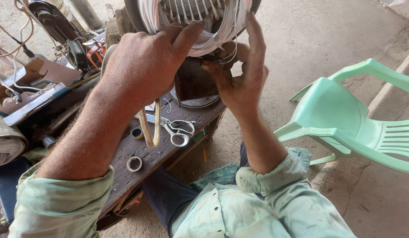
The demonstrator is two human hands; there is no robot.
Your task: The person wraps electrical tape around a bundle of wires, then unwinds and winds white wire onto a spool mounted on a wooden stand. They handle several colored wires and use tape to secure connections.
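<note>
A round motor stator [195, 17] wound with pale white wire coils stands at the top centre, over a dark wooden bench [138, 150]. My left hand [147, 61] lies over the coil's left side, thumb pressed on the white winding. My right hand [239, 75] grips the coil's right side, index finger stretched up along the wire and the other fingers curled under it. Loose wire ends hang between both hands. The stator's lower part is hidden behind my hands.
Scissors [178, 130], a bent tan tube [149, 132] and small rings [134, 164] lie on the bench. Tools, wires and cardboard [46, 72] crowd the left. A green plastic chair [354, 119] stands to the right on the concrete floor.
</note>
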